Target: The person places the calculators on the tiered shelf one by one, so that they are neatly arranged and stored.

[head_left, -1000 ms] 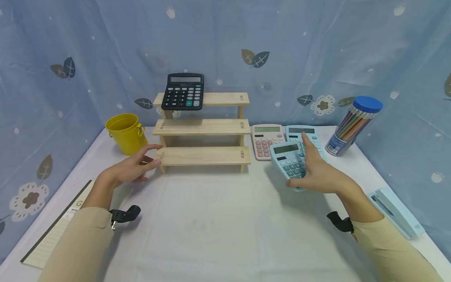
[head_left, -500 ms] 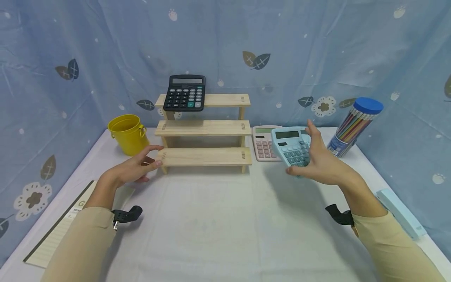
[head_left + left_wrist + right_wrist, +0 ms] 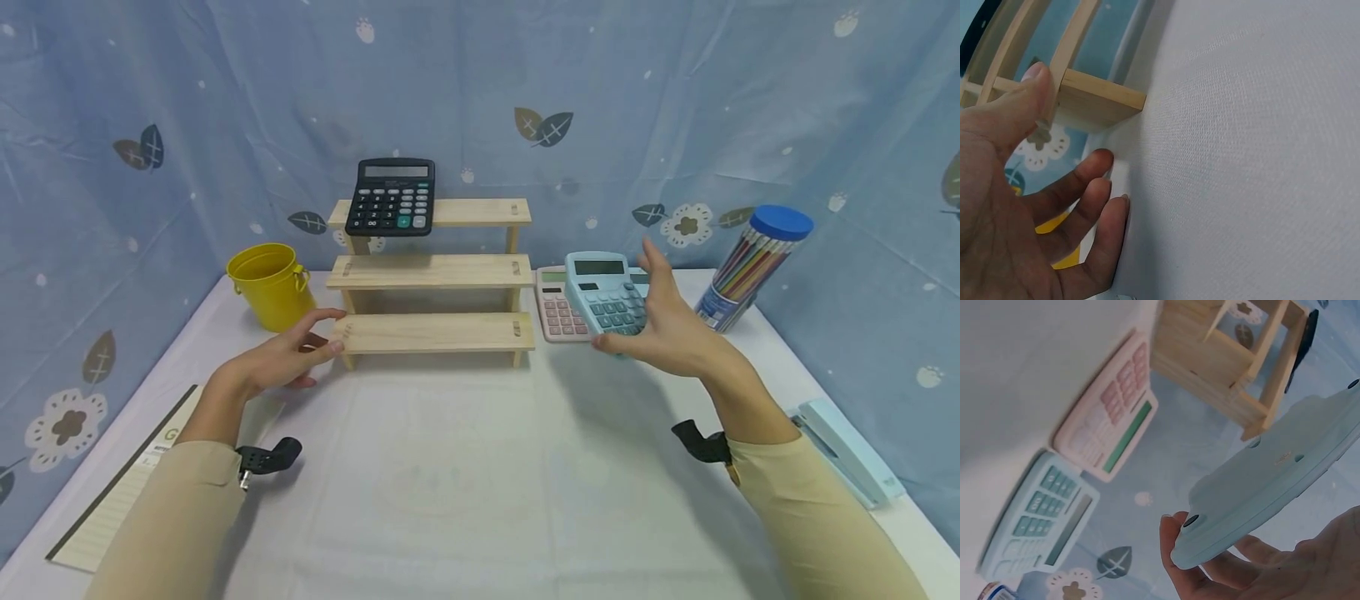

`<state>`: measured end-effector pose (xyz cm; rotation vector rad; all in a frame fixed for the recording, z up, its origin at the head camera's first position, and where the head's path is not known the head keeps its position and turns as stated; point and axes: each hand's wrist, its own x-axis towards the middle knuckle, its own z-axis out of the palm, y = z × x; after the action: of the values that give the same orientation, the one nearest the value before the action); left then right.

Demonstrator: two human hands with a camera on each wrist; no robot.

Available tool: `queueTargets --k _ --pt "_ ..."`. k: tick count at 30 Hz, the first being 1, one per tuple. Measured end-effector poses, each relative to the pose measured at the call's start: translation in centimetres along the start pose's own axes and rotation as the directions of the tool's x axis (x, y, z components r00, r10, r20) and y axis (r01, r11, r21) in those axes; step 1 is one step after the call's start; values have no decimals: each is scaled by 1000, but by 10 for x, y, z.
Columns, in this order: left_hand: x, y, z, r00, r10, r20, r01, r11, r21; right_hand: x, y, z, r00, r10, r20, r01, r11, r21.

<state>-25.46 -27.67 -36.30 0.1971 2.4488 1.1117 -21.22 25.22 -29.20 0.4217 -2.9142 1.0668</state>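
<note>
My right hand (image 3: 678, 337) grips a light blue calculator (image 3: 609, 292) by its right and lower edges, raised off the table with its screen side up. In the right wrist view the calculator's underside (image 3: 1272, 469) shows, with fingers curled around one end. The three-tier wooden stand (image 3: 431, 333) is at the middle back. At the left end of its lowest board, my left hand (image 3: 281, 358) holds on with thumb and index finger, the other fingers loosely bent beneath. A black calculator (image 3: 392, 200) leans upright on the top tier's left side.
A pink calculator (image 3: 1104, 412) and a second light blue calculator (image 3: 1038, 519) lie right of the stand. Further right are a pencil tub with blue lid (image 3: 753, 267) and a light blue stapler (image 3: 851, 450). A yellow bucket (image 3: 272, 287) and a notepad (image 3: 127, 500) are at left.
The right hand has raised the light blue calculator and carried it back and slightly left, from over the other blue calculator towards the pink one. The left hand stays at the stand.
</note>
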Motion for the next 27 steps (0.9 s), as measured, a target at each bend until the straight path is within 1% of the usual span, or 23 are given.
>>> queueTargets --k 9,16,21,27 --pt "2 0 2 1000 1 -12 -1 1000 2 17 -14 -5 1000 -27 -1 27 998 -63" --pt "0 -1 4 1000 -7 -14 7 1000 -16 32 -26 -7 999 -39 23 40 998 -47" --pt "1 -2 5 1000 -7 -20 7 1000 -14 40 -35 -10 999 -33 23 34 998 -59" --pt "-1 1 2 1000 -6 -5 6 1000 29 50 -44 -11 999 -43 3 43 998 -54"
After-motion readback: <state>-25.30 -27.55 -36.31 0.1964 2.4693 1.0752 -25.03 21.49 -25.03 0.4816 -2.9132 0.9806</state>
